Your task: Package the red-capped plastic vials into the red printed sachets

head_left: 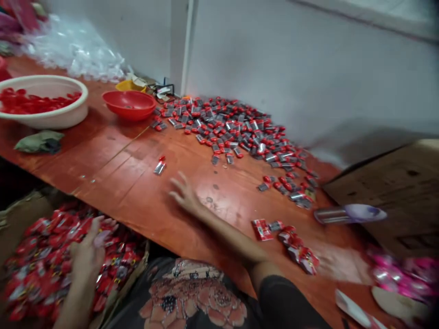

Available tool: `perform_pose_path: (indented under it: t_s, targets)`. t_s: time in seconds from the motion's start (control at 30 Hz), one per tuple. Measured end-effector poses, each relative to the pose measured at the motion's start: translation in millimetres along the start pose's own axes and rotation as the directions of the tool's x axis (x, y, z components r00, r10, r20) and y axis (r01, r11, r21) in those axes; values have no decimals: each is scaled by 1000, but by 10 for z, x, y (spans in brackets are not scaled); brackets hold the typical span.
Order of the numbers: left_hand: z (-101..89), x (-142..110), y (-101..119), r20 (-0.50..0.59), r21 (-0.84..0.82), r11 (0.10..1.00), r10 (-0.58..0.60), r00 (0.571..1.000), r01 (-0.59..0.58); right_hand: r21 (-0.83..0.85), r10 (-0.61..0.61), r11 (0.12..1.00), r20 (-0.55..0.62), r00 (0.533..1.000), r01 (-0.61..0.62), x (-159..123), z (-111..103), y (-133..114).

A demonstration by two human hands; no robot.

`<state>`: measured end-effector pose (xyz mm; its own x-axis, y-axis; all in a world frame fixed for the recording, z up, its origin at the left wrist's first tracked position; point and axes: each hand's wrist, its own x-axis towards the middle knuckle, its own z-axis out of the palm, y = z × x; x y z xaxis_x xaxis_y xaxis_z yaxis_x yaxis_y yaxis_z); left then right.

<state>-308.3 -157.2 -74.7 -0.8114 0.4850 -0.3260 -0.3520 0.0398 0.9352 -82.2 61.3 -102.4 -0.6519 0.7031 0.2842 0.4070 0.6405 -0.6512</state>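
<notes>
My right hand (185,194) reaches over the orange-red table with its fingers spread and nothing in them. Just beyond its fingertips lies a single small clear-and-red container (160,165) with dark contents. My left hand (89,251) is above an open cardboard box (22,212) full of red printed packets (44,256). Its fingers look stretched apart, though blurred; a pale patch by the palm is too smeared to name. A large pile of similar red-ended containers (233,125) spreads along the wall.
A white basin (73,112) of red pieces and a red bowl (130,105) stand at left, near a green cloth (39,141). Clear plastic pieces (78,50) are heaped behind. To the right are red packets (298,251), a clear tube (343,214) and a large carton (387,192).
</notes>
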Motion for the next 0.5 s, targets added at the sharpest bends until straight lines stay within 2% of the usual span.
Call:
perform_pose_path:
  t_s: [0.03,0.1,0.13,0.2,0.27,0.33,0.4,0.5]
  targets:
    - [266,-37,-56,71,-89,991,-90,993,96,-59,134,988,-95,987,-140,75,-267,326]
    - [752,-109,-182,177,-156,962,-196,965,224,-195,336,902,-245,910,-385,257,-817,924]
    - [965,-129,-251,209,-134,957,-227,951,258,-266,388,849,-272,880,-457,357,-1081,1180]
    - [1351,-99,-381,272,-77,964,-224,936,253,-294,412,811,-328,850,-506,564,-1543,1594]
    - [1734,55,-442,331,-26,985,-154,931,172,-307,414,793,-362,835,-526,771,-1893,1897]
    - [2171,339,-370,371,68,997,-50,927,26,-319,414,780,-383,826,-539,976,-2146,2135]
    - [2671,730,-154,372,172,976,64,926,-137,-329,417,765,-401,816,-553,1170,-2352,2350]
    - [3470,1447,301,399,300,902,177,900,-310,-326,442,733,-439,782,-597,1401,-2680,2692]
